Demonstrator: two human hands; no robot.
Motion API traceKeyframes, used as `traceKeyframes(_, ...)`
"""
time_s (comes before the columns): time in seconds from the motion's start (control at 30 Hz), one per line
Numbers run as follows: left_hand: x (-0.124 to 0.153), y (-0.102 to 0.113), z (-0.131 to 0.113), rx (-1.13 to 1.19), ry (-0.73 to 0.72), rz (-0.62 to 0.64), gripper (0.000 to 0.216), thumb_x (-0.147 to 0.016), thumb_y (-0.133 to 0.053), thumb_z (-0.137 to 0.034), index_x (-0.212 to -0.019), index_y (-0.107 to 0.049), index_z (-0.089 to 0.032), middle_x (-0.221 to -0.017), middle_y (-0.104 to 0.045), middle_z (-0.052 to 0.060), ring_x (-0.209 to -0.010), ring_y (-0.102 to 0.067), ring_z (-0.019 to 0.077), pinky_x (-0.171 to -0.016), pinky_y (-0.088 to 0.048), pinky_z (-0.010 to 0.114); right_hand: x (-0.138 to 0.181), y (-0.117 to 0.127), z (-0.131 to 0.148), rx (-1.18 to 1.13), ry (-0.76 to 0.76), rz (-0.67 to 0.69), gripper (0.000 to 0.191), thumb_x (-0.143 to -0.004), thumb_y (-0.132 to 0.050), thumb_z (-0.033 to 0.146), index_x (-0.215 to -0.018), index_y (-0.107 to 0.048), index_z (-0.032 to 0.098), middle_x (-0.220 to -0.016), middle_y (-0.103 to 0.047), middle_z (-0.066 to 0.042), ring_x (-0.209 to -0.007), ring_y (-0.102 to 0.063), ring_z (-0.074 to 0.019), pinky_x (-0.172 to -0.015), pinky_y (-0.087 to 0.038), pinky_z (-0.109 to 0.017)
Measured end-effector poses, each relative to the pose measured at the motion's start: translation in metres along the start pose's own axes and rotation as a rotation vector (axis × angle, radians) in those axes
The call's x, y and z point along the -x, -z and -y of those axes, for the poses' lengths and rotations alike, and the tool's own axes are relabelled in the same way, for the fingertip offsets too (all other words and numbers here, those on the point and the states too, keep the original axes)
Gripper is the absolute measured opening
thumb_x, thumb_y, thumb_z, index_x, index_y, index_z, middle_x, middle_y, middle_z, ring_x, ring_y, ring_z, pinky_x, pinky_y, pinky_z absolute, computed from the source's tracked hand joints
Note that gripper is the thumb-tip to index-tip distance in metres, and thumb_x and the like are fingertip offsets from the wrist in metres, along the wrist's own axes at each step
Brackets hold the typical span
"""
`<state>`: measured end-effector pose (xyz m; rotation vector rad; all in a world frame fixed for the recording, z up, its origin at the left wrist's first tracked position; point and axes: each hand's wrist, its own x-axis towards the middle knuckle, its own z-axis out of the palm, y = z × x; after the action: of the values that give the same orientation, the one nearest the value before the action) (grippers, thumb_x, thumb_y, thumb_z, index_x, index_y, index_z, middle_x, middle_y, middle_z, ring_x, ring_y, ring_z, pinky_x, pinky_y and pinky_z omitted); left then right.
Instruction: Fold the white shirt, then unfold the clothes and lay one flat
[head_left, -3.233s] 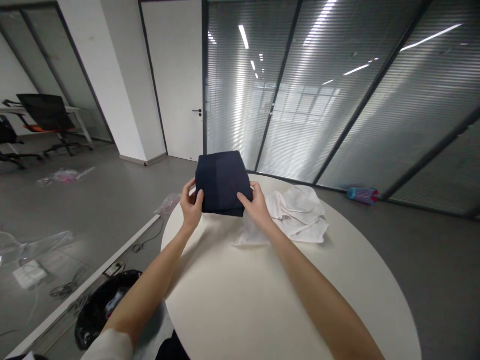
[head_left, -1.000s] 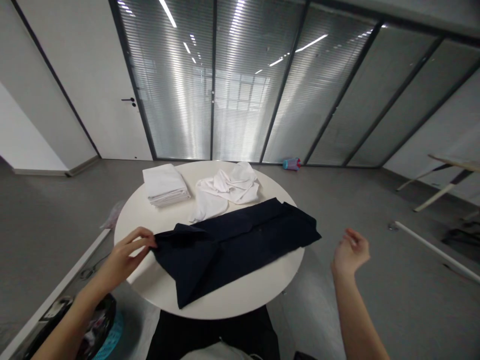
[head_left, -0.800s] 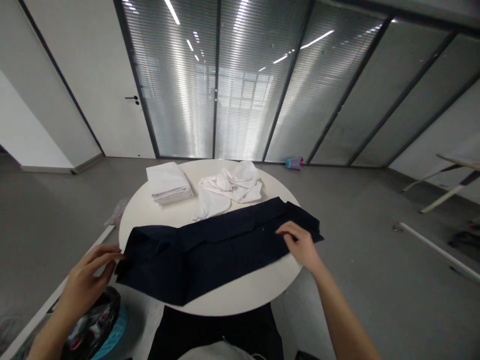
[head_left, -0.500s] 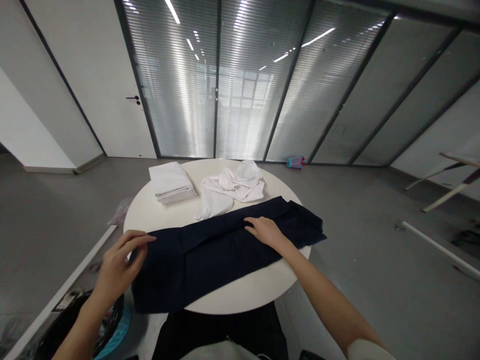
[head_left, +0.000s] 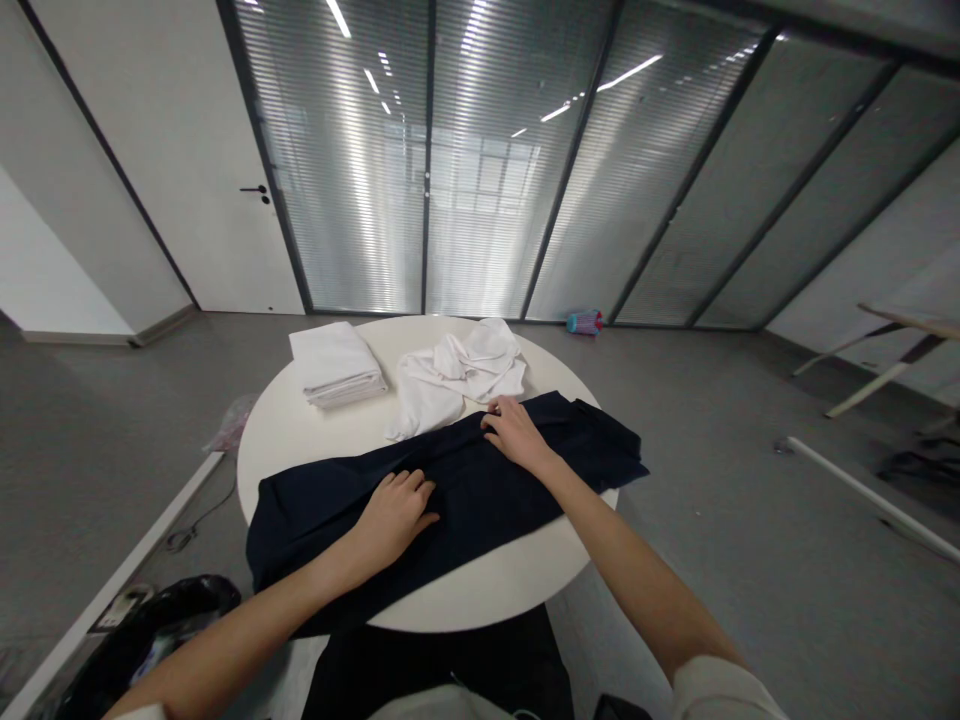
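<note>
A long piece of dark navy cloth (head_left: 480,510), folded into a strip, lies slantwise across a round white table (head_left: 480,597). My left hand (head_left: 397,512) rests on the middle of the cloth, palm down, fingers bent and thumb apart. Further right, my right hand (head_left: 516,432) touches the cloth near its far edge, its fingers slightly curled and apart. Neither hand visibly lifts the fabric. Behind the strip lie a crumpled white cloth (head_left: 457,375) and a neatly folded white stack of cloth (head_left: 337,365).
A bin with a black liner (head_left: 187,600) stands on the floor at lower left, beside a white bar (head_left: 150,545). By the glass partition (head_left: 480,200) lies a small blue and pink basket-like thing (head_left: 584,322). A table leg (head_left: 866,390) shows at right.
My left hand has moved right from the cloth's left end to its middle. My right hand has shifted slightly towards the far edge, its fingers more curled. The cloth's left end looks more rumpled.
</note>
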<state>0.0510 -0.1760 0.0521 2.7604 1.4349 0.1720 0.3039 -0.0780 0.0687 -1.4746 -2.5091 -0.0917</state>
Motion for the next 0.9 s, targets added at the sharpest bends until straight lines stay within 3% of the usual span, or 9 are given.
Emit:
traceKeyframes(0.07, 0.003, 0.015, -0.008, 0.037, -0.121, 0.029, 0.011, -0.095, -0.059, -0.017, -0.100, -0.069, -0.016, -0.098, -0.068, 0.008, -0.091, -0.066, 0.0243, -0.082, -0.047, 0.036, -0.004, 0.006, -0.001, 0.084, -0.076, -0.005, 0.011, -0.089, -0.068, 0.023, -0.099, -0.073, 0.019, -0.108, -0.062, -0.013, -0.105, -0.061, -0.0289, -0.093, -0.049, -0.041)
traceKeyframes(0.13, 0.013, 0.032, -0.020, 0.125, -0.321, 0.074, 0.011, -0.096, -0.057, -0.015, -0.096, -0.067, -0.019, -0.095, -0.068, 0.005, -0.088, -0.067, 0.0211, -0.080, -0.047, 0.033, -0.012, 0.010, -0.001, 0.109, -0.173, -0.066, 0.015, -0.095, -0.061, 0.027, -0.105, -0.070, 0.020, -0.105, -0.060, -0.011, -0.096, -0.062, -0.0259, -0.086, -0.051, -0.038)
traceKeyframes(0.23, 0.033, 0.051, -0.036, 0.263, -0.624, 0.208, 0.009, -0.096, -0.061, -0.026, -0.101, -0.066, -0.021, -0.094, -0.069, 0.004, -0.082, -0.068, 0.0192, -0.073, -0.047, 0.030, -0.025, 0.010, -0.002, 0.034, -0.302, -0.140, 0.022, -0.099, -0.052, 0.028, -0.115, -0.067, 0.021, -0.113, -0.056, -0.012, -0.095, -0.063, -0.0238, -0.083, -0.052, -0.036)
traceKeyframes(0.3, 0.042, 0.059, -0.039, 0.326, -0.690, 0.284, 0.018, -0.096, -0.061, -0.034, -0.107, -0.067, -0.021, -0.094, -0.070, 0.004, -0.079, -0.069, 0.0193, -0.068, -0.048, 0.030, -0.027, 0.008, -0.002, -0.096, -0.251, -0.102, 0.028, -0.097, -0.056, 0.024, -0.124, -0.063, 0.021, -0.120, -0.052, -0.011, -0.099, -0.062, -0.0218, -0.089, -0.052, -0.035)
traceKeyframes(0.43, 0.043, 0.064, -0.018, 0.427, -0.466, 0.242, 0.029, -0.103, -0.047, -0.029, -0.127, -0.064, -0.025, -0.104, -0.072, 0.004, -0.088, -0.071, 0.0183, -0.074, -0.050, 0.027, -0.006, 0.007, 0.004, -0.269, 0.038, -0.024, 0.037, -0.088, -0.071, 0.024, -0.125, -0.063, 0.022, -0.127, -0.047, -0.010, -0.111, -0.057, -0.0212, -0.102, -0.046, -0.036)
traceKeyframes(0.53, 0.033, 0.057, 0.010, 0.347, -0.257, 0.179, 0.036, -0.104, -0.041, -0.024, -0.134, -0.061, -0.025, -0.115, -0.070, 0.007, -0.099, -0.070, 0.0207, -0.083, -0.051, 0.029, 0.020, 0.012, 0.006, -0.275, 0.188, 0.187, 0.031, -0.087, -0.073, 0.037, -0.114, -0.070, 0.022, -0.121, -0.053, -0.009, -0.112, -0.055, -0.0253, -0.103, -0.045, -0.042)
traceKeyframes(0.67, 0.024, 0.033, 0.040, 0.139, -0.038, 0.202, 0.050, -0.094, -0.061, -0.031, -0.143, -0.055, -0.024, -0.138, -0.060, 0.014, -0.120, -0.062, 0.0343, -0.095, -0.051, 0.045, 0.042, 0.015, 0.008, -0.254, 0.140, 0.399, 0.041, -0.085, -0.075, 0.029, -0.125, -0.067, 0.022, -0.129, -0.055, -0.011, -0.117, -0.054, -0.0282, -0.103, -0.045, -0.044)
traceKeyframes(0.77, 0.023, 0.013, 0.058, 0.082, 0.062, 0.228, 0.078, -0.082, -0.073, -0.051, -0.150, -0.047, -0.022, -0.157, -0.040, 0.019, -0.142, -0.036, 0.0465, -0.108, -0.038, 0.061, 0.050, 0.014, 0.018, -0.214, 0.078, 0.376, 0.027, -0.088, -0.070, 0.018, -0.115, -0.069, 0.019, -0.126, -0.057, -0.011, -0.114, -0.057, -0.0254, -0.098, -0.047, -0.038)
traceKeyframes(0.9, 0.027, 0.004, 0.086, 0.033, 0.275, 0.162, 0.097, -0.079, -0.063, -0.072, -0.151, -0.044, -0.011, -0.160, -0.028, 0.025, -0.147, -0.018, 0.0529, -0.110, -0.025, 0.073, 0.056, 0.022, 0.031, -0.115, 0.029, 0.285, 0.016, -0.093, -0.057, 0.012, -0.105, -0.064, 0.019, -0.110, -0.063, -0.008, -0.098, -0.063, -0.0228, -0.082, -0.050, -0.033)
